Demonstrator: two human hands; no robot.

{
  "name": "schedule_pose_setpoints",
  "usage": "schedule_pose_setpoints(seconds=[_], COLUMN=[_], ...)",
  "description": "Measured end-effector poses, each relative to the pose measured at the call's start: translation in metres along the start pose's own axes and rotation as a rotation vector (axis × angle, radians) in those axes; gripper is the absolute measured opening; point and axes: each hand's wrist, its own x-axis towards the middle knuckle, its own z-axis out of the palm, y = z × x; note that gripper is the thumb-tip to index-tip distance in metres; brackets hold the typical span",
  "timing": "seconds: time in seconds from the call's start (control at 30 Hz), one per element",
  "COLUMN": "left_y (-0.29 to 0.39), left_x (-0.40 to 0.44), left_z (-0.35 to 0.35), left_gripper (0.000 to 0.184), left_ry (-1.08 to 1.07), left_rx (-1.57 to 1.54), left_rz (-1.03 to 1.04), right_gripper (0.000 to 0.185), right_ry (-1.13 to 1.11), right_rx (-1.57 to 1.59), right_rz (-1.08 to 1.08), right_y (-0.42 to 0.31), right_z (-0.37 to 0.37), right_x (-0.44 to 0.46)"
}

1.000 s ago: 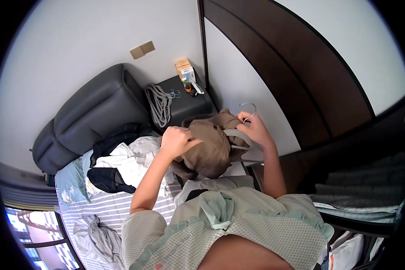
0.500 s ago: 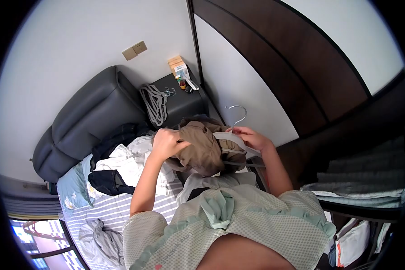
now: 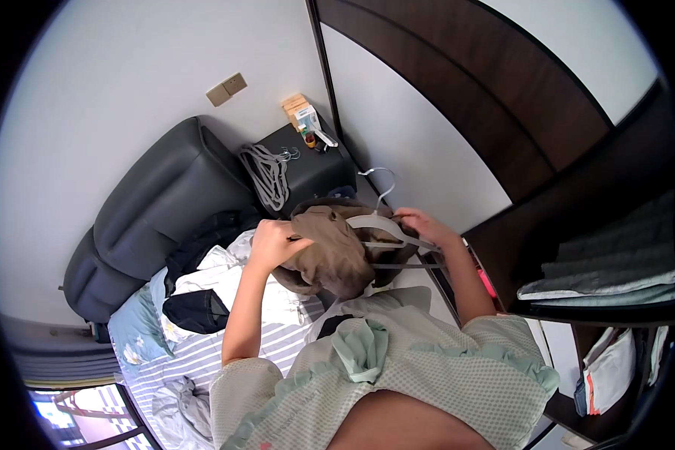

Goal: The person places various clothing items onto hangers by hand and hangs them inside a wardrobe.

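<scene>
1. Fingers of the left hand (image 3: 274, 246) are closed on a crumpled brown cloth garment (image 3: 324, 259), which I see held up in front of the apron, near the striped bed (image 3: 276, 346).
2. On the other side, the right hand (image 3: 426, 228) has its fingers bent at the garment's right edge, beside a pale grey plastic hanger with a metal hook (image 3: 375, 220); whether they pinch cloth or just touch it, I can't tell.
3. And that's the change: a second ago the right hand was up by the hook, and now the hook rises clear of it, with the hanger's arms against the cloth.
4. As I judge it, the hanger is partly inside the garment, its right arm not fully covered.
5. Beyond, I've got a bundle of slim grey hangers (image 3: 267, 178) lying on a black bedside cabinet (image 3: 313, 171).
</scene>
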Motion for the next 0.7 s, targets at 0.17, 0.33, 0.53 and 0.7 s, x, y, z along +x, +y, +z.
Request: schedule_pose_setpoints(seconds=[0.17, 0.33, 0.53, 0.7], left_y=[-0.016, -0.030, -0.029, -0.015], left_x=[-0.031, -0.049, -0.052, -0.050], left_z=[-0.026, -0.041, -0.042, -0.019], left_gripper=[0.019, 0.021, 0.022, 0.020], left_ry=[0.010, 0.083, 0.059, 0.078], left_rx=[-0.093, -0.024, 0.081, 0.131], left_rz=[-0.118, -0.147, -0.089, -0.029], right_gripper=[0.032, 0.033, 0.030, 0.030], right_ry=[0.311, 0.433, 0.861, 1.013], right_rx=[0.029, -0.276, -0.519, -0.480], right_rz=[-0.083, -0.213, -0.270, -0.385], right_y=[0.018, 0.006, -0.029, -0.071], right_z=[-0.017, -0.015, 0.035, 0.079], right_x=[-0.010, -0.025, -0.014, 0.005])
